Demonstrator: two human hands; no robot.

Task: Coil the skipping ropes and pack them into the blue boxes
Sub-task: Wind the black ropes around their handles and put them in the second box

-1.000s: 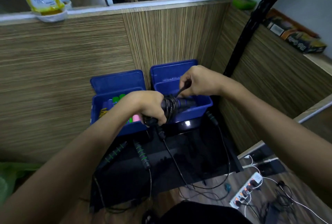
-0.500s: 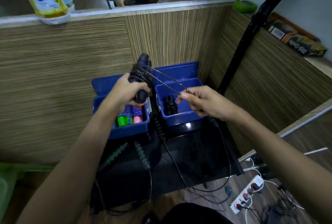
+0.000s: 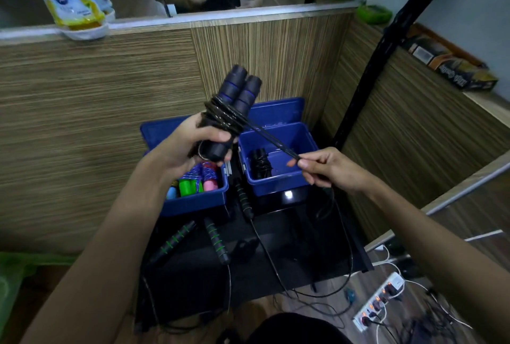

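left blue box (image 3: 193,202): bright coloured ropes (image 3: 197,182) | right blue box (image 3: 278,183): black coiled rope (image 3: 259,164) | left hand (image 3: 187,147): holds black handles (image 3: 234,106) | right hand (image 3: 328,168): pinches cord (image 3: 265,136)

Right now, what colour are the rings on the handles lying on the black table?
Green rings on black handles, clearest in the head view.

Rope handles (image 3: 237,100) higher, cord tauter

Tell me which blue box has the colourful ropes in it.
The left box, under the left hand. It holds ropes with green, pink and blue handles; the right box holds only a black coil.
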